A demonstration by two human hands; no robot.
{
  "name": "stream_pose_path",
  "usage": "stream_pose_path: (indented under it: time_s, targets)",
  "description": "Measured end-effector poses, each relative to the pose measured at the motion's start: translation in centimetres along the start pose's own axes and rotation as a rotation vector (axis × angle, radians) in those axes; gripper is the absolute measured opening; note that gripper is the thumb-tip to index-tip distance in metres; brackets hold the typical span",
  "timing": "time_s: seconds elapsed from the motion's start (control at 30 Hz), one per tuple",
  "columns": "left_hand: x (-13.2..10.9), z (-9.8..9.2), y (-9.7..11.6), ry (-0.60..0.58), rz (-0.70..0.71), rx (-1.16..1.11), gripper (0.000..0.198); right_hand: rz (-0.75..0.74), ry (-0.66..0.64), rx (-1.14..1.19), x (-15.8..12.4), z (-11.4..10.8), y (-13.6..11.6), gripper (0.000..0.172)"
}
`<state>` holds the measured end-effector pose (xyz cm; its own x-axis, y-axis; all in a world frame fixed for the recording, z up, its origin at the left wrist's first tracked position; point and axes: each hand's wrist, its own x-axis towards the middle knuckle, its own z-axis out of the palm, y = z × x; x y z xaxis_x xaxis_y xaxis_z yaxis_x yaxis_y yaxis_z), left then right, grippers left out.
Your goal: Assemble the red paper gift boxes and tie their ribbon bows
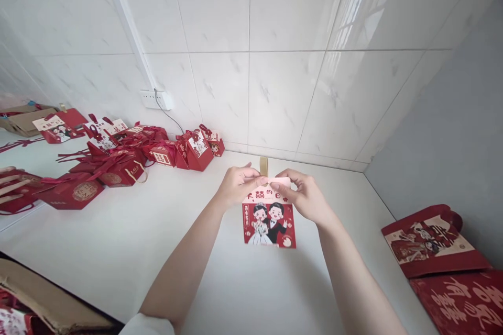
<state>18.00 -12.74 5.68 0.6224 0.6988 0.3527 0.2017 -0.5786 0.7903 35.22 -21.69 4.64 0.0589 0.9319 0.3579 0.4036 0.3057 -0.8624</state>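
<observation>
Above the white table, a red and cream box (269,225) with a cartoon couple printed on its front hangs between my hands. A gold ribbon loop (264,166) stands up from its top edge. My left hand (240,184) pinches the top beside the loop's base with thumb and fingers. On the other side, my right hand (299,192) is closed on the pale top flap, its thumb across the front. The two thumbs are close together. The box's back is hidden.
Red gift boxes with ribbons (163,153) line the left and back of the white table (157,235). Red bags (436,241) lie at the right. A cardboard box (47,298) is at the lower left. Another person's hand (11,183) touches a red box at the far left.
</observation>
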Motion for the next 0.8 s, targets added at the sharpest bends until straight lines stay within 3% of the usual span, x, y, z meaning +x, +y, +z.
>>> stream_pose_path:
  time_s: [0.17, 0.3, 0.4, 0.57, 0.8]
  targets:
    - [-0.5, -0.8, 0.5, -0.085, -0.135, -0.135, 0.037, 0.103, -0.014, 0.136, 0.2, 0.1, 0.3, 0.029]
    - [-0.7, -1.2, 0.7, -0.07, -0.032, 0.093, 0.026, 0.076, -0.076, -0.001, 0.0, -0.2, 0.2, 0.024]
    - [-0.7, -1.2, 0.6, -0.129, 0.033, 0.204, 0.024, 0.012, -0.132, -0.135, -0.2, -0.4, 0.0, 0.019]
    - [-0.7, -1.3, 0.6, -0.203, 0.07, 0.16, 0.025, -0.063, -0.186, -0.112, -0.2, -0.6, -0.3, 0.019]
    - [-0.7, -1.5, 0.8, -0.23, 0.06, 0.106, 0.024, -0.016, -0.23, -0.085, -0.4, -0.7, -0.4, 0.018]
